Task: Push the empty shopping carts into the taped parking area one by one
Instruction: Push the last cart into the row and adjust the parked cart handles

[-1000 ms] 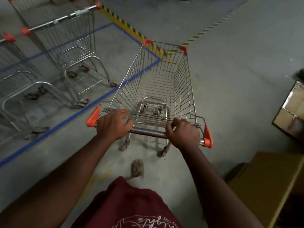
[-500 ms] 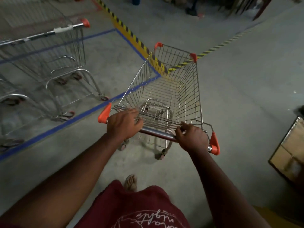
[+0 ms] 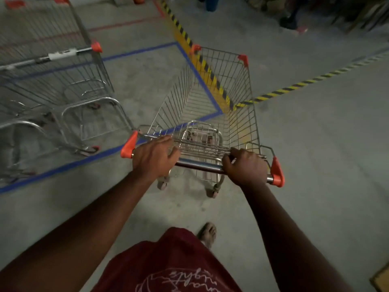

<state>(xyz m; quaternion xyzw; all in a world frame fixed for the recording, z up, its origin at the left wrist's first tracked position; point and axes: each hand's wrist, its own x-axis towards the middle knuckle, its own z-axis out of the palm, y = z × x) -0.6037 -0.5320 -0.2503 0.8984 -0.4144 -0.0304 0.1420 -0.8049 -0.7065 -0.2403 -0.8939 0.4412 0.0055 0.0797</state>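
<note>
Hands on cart handle
Left hand (image 3: pixel 154 158) and right hand (image 3: pixel 245 166) grip the cart (image 3: pixel 242 106) handle; blue tape (image 3: pixel 63 167) alongside.

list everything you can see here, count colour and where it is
pushed cart: 1, silver wire with orange corners, centre, empty, straddling the blue tape
parked carts: at least 2, silver, left, inside the taped area
blue tape: outline of lines on the floor, left to centre
yellow-black hazard tape: 2 strips, meeting near the blue corner
cardboard box: 1, brown, bottom right edge
left hand: on the cart handle, near its left end
right hand: gripping the handle, near its right end
shirt: dark red, bottom centre
foot: 1, below the cart
</note>
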